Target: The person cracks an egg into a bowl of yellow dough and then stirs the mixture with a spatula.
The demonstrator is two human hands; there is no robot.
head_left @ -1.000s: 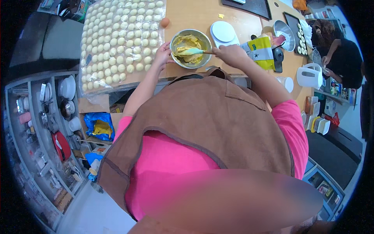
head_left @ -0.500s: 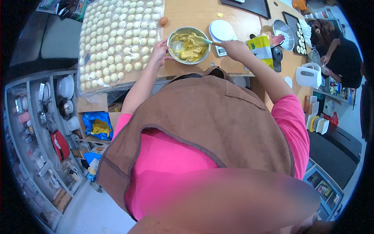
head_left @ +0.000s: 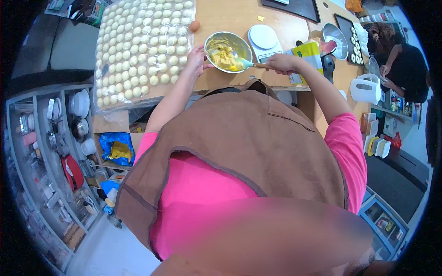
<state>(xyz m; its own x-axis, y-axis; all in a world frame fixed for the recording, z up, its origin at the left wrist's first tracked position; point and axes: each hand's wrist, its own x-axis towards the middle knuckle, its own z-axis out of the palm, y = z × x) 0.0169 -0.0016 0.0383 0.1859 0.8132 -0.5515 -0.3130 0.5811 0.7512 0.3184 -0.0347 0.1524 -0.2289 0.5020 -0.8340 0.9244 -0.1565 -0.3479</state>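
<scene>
Right hand is wrapping the handle of the spatula; left hand is pinching the bowl's left side.
Blade is resting in yellow mixture, bowl sitting near the table's front edge. Mixture is looking soft, sticky; bowl probably light, slippery, best held by its rim. Scale is standing just right.
</scene>
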